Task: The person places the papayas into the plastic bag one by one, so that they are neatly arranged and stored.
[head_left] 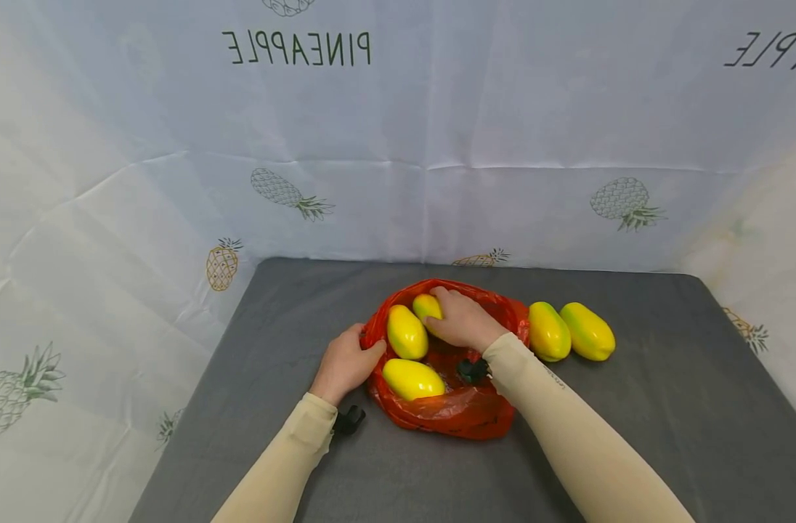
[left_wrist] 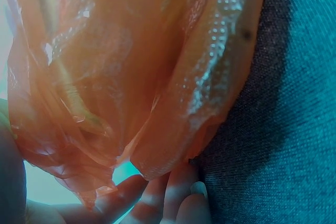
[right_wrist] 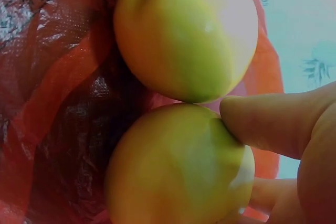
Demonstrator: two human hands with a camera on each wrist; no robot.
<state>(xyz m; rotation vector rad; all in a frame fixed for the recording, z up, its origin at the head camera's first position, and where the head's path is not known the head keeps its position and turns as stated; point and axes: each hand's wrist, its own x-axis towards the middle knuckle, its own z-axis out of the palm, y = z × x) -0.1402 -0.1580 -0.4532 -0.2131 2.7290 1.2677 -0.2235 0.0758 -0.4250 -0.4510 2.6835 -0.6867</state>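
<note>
A red plastic bag (head_left: 460, 414) lies with its mouth open on the grey table. Inside it are yellow fruits: one at the front (head_left: 413, 379), one at the left (head_left: 407, 333), and one at the back (head_left: 427, 308) that my right hand (head_left: 462, 318) grips. In the right wrist view the thumb and fingers lie around the lower fruit (right_wrist: 181, 166), which touches another fruit (right_wrist: 186, 35). My left hand (head_left: 348, 362) holds the bag's left rim; in the left wrist view its fingers (left_wrist: 176, 192) are at the edge of the bag (left_wrist: 126, 77).
Two yellow-green fruits (head_left: 548, 332) (head_left: 588, 331) lie side by side on the grey table (head_left: 666, 407), just right of the bag. Behind the table hangs a pale cloth (head_left: 516, 116) printed with pineapples.
</note>
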